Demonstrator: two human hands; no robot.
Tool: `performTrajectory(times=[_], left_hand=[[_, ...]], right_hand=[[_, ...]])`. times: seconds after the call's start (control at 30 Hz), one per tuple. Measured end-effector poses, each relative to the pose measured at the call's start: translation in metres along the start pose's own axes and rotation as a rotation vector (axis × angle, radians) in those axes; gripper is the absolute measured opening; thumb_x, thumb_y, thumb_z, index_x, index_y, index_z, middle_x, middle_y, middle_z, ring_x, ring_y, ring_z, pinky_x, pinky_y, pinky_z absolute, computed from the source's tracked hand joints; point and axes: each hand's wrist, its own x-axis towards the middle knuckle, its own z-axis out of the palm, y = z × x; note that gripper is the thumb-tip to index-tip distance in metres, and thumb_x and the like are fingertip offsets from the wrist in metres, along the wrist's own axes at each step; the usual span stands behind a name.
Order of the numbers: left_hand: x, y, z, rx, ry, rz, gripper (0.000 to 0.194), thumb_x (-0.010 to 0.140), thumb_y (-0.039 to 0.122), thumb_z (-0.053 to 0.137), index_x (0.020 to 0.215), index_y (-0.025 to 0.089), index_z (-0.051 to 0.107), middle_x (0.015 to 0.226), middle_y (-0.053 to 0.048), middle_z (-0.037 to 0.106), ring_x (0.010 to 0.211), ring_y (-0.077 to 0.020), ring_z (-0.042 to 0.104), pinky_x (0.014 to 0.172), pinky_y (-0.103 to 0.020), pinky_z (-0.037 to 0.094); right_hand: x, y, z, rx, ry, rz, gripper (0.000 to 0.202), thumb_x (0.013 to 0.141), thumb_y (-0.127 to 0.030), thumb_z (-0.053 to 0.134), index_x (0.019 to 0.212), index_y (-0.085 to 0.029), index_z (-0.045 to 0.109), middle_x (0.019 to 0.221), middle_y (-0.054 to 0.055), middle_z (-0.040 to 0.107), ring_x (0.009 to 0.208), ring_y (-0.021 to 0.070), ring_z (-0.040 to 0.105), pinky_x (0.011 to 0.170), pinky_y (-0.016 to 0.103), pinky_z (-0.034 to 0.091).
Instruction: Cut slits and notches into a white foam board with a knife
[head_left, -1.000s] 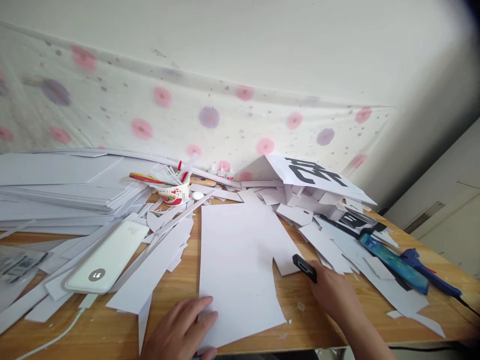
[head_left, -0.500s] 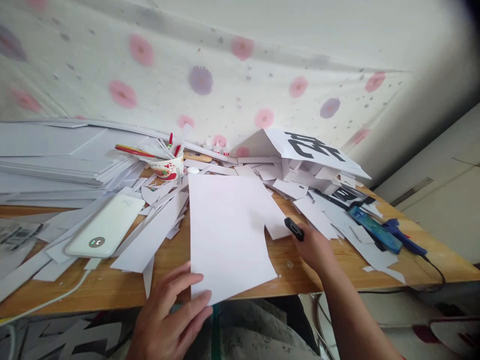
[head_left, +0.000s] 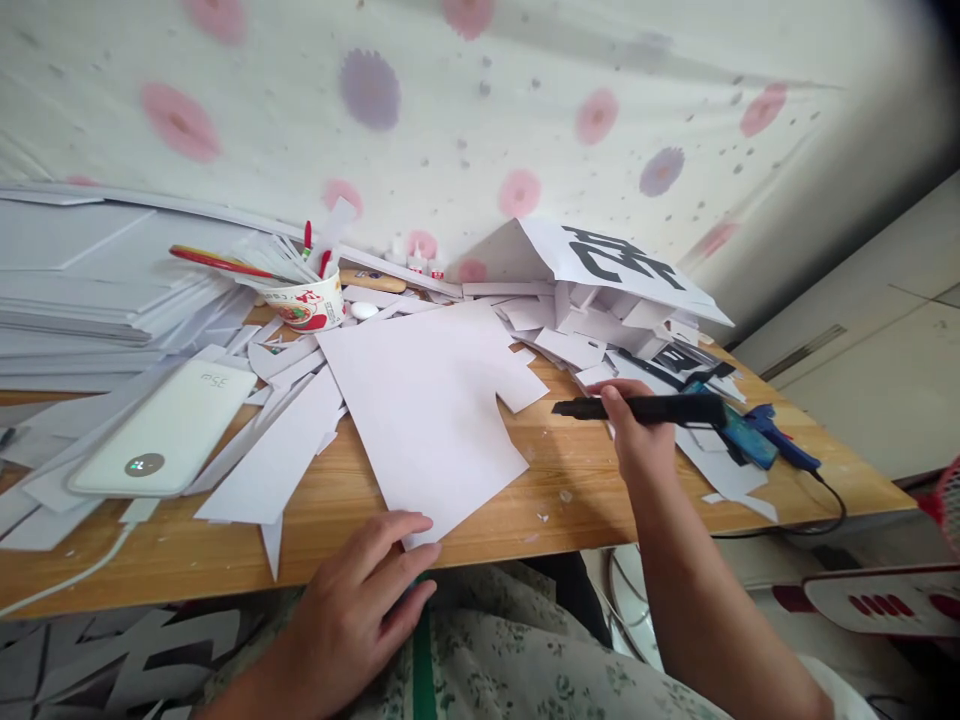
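Note:
A white board (head_left: pixel 431 410) with a notch cut in its right side lies turned at an angle in the middle of the table. My left hand (head_left: pixel 360 600) is at its near corner, fingers stretched out, with the fingertips touching the corner. Over the bare wood to the right of the board, my right hand (head_left: pixel 641 440) is closed around a black utility knife (head_left: pixel 660 408). The knife's tip points left toward the notch, apart from the board.
At left, a white power bank (head_left: pixel 169 425) with a cable lies beside stacked boards (head_left: pixel 82 290). A paper cup (head_left: pixel 307 303) of strips stands behind. White scraps (head_left: pixel 285 450), a paper model house (head_left: pixel 615 265), a phone (head_left: pixel 750 440) and a blue glue gun (head_left: pixel 780 435) surround the work area.
The board has turned counterclockwise, its far end swinging left. My right hand has shifted the knife, which now lies nearly level and shows its full length. My left hand stays at the near corner.

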Motion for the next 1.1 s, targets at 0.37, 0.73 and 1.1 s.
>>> performTrajectory(times=[0.37,0.73,1.1], left_hand=[[0.021,0.003,0.015,-0.102,-0.142,-0.012,0.030,0.090,0.007,0.043,0.107,0.023,0.062,0.119,-0.003,0.060,0.109,-0.0136,0.059,0.095,-0.022,0.048],[0.071,-0.014,0.026,0.123,-0.343,0.093,0.048,0.075,0.019,0.071,0.121,0.017,0.057,0.136,-0.011,0.054,0.129,-0.0317,0.046,0.103,-0.048,0.047],[0.063,-0.029,0.045,0.125,-0.380,0.116,0.063,0.080,0.039,0.071,0.135,0.020,0.048,0.150,-0.012,0.037,0.139,-0.0334,0.033,0.110,-0.052,0.039]], right_hand=[[-0.076,0.012,0.019,0.386,0.060,-0.123,0.010,0.082,-0.022,0.065,0.092,-0.023,0.064,0.107,0.007,0.064,0.102,0.0241,0.064,0.067,0.037,0.060],[-0.084,-0.011,0.038,0.089,-0.161,-0.335,0.027,0.076,-0.012,0.069,0.098,-0.024,0.060,0.102,0.004,0.066,0.093,0.0188,0.066,0.081,0.034,0.055],[-0.090,-0.010,0.035,0.047,-0.293,-0.351,0.037,0.076,-0.008,0.069,0.107,-0.024,0.056,0.110,0.006,0.061,0.096,0.0175,0.065,0.084,0.031,0.055]])
